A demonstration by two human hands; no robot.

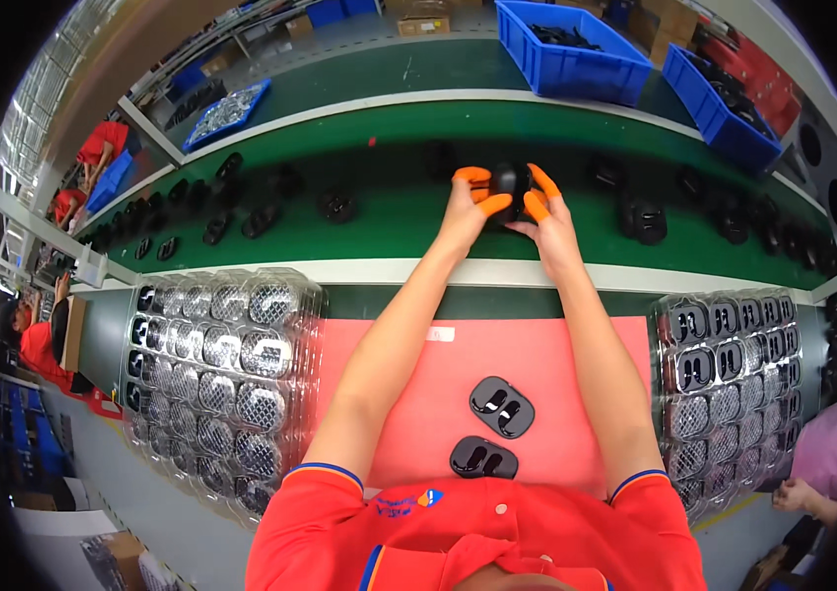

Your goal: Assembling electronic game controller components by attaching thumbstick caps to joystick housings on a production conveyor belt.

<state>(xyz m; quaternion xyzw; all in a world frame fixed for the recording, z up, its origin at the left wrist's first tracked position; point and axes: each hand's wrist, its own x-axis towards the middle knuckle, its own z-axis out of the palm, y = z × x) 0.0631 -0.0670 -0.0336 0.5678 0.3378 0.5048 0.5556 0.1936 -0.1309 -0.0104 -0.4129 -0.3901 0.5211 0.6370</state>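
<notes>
In the head view, the left hand (463, 215) and the right hand (553, 219) meet over the green belt (399, 227), just past the white rail (379, 272) at its near edge, their fingers (470, 174) in orange covers and closed from both sides around a dark rounded piece (510, 180); its details are too dark to tell. Other black pieces (336, 204) sit along the belt toward both its ends. On the nearer side of the rail, a pink mat (536, 345) covers the middle of the worktop (389, 303), bearing one black case (502, 407) between the forearms and a second black case (484, 458) closer to the near edge, beside the red shirt (497, 532). Clear compartmented trays stand toward the worktop's left end (216, 384) and right end (729, 404), some compartments in each holding dark pieces. Beyond the belt, a shelf (379, 84) carries blue bins (576, 74) near its right end and a shallow blue tray (228, 115) near its left.
</notes>
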